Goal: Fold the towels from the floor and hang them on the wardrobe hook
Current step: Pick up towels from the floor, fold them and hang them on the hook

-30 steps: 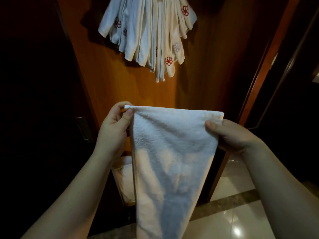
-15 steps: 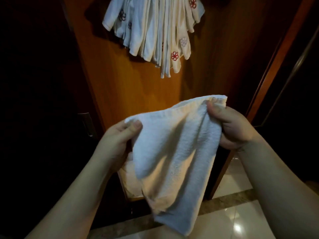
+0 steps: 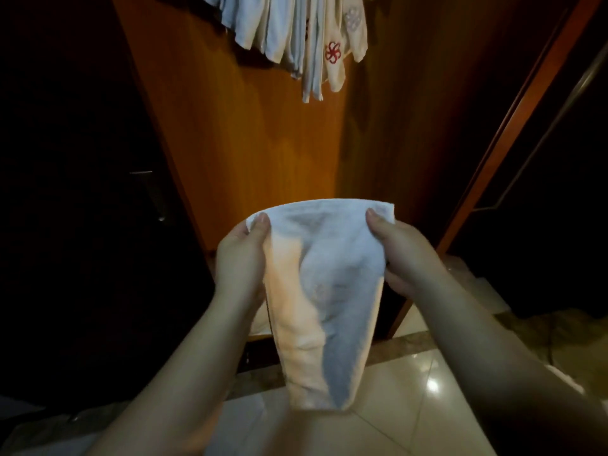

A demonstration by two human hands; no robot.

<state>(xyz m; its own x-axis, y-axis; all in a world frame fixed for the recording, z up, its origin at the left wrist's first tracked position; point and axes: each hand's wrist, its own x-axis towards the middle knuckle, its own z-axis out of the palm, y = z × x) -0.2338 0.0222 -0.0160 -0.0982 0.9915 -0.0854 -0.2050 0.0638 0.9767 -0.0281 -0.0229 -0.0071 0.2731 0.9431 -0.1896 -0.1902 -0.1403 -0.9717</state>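
1. Two thumbs on top edge of white towel (image 3: 329, 284), one per corner; other fingers curled behind cloth, mostly hidden.
2. Left hand (image 3: 241, 258) pinching top-left corner, thumb pressed flat on front face.
3. Right hand (image 3: 399, 255) pinching top-right corner, thumb over front, fingers wrapped round right edge.
4. Towel held up in front of body, top edge roughly level, hanging down folded and narrowing to bottom end above floor (image 3: 411, 390); left strip lit orange, right part grey-blue in shadow.
5. Forearms coming in from bottom left and bottom right, bare.
6. Behind towel: wooden wardrobe door (image 3: 250, 133), upright.
7. Top of view: bunch of hung towels (image 3: 296, 37) on door, white, several folded strips fanned out, red flower mark on one; hook itself not visible.
8. Dark door handle (image 3: 154, 195) at left, barely visible.
9. Glossy tiled floor below, light glare at right.
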